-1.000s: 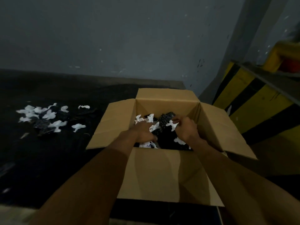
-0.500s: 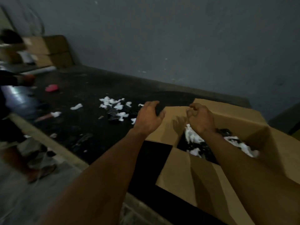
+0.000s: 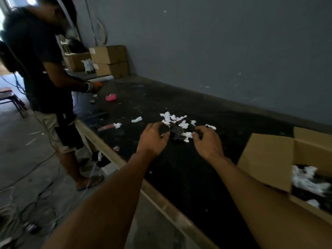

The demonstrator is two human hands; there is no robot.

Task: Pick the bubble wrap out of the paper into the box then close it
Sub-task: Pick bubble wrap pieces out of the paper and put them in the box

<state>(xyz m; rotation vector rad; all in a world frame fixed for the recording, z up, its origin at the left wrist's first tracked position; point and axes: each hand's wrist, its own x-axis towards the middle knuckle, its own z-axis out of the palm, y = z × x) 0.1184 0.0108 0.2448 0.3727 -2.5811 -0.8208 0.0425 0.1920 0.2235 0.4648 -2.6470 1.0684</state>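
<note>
A small heap of white paper scraps (image 3: 173,118) lies on the black table, with dark bubble wrap pieces (image 3: 177,133) mixed into it. My left hand (image 3: 152,139) hovers just left of the heap, fingers spread and curled, holding nothing. My right hand (image 3: 206,141) hangs just right of the heap, fingers bent, and nothing shows in its grasp. The open cardboard box (image 3: 269,155) stands at the right edge with its flaps out. White paper and dark wrap lie inside it.
A person in dark clothes (image 3: 46,83) stands at the table's left end. A pink object (image 3: 110,97) and stray paper bits (image 3: 136,119) lie on the black table (image 3: 188,173). Stacked cardboard boxes (image 3: 109,60) stand at the far end. Cables trail over the floor on the left.
Both hands came out of the box and swung left to the heap of paper and wrap. My view turned left, so the box now sits at the right edge.
</note>
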